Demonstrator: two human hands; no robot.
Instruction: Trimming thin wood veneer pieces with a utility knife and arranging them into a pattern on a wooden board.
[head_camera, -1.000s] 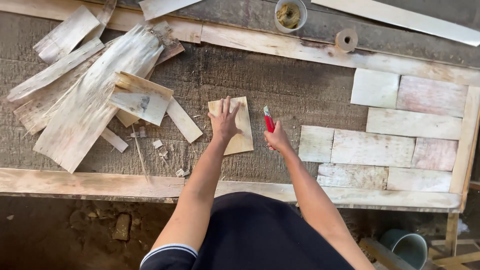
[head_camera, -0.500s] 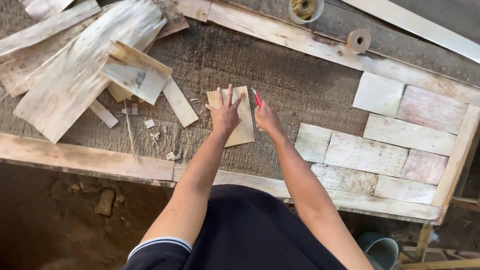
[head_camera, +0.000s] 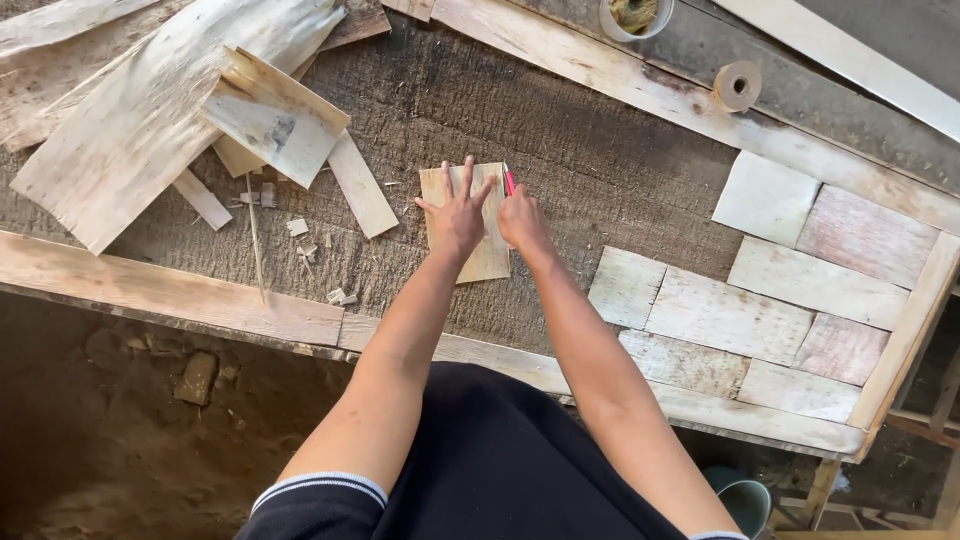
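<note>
A pale rectangular sheet of dried plant fibre lies flat on the rough grey worktable. My left hand presses down on it with fingers spread. My right hand is closed around a small red-handled knife, whose tip rests at the sheet's upper right edge. The two hands nearly touch.
A heap of long pale fibre strips and offcuts lies at the upper left. Trimmed rectangular pieces are laid side by side at the right. A tape roll and a round cup sit at the far edge. A wooden rail borders the near side.
My right hand with the knife has moved left from beside the sheet onto its right edge. My left hand stays pressed on the sheet. The view has shifted left.
</note>
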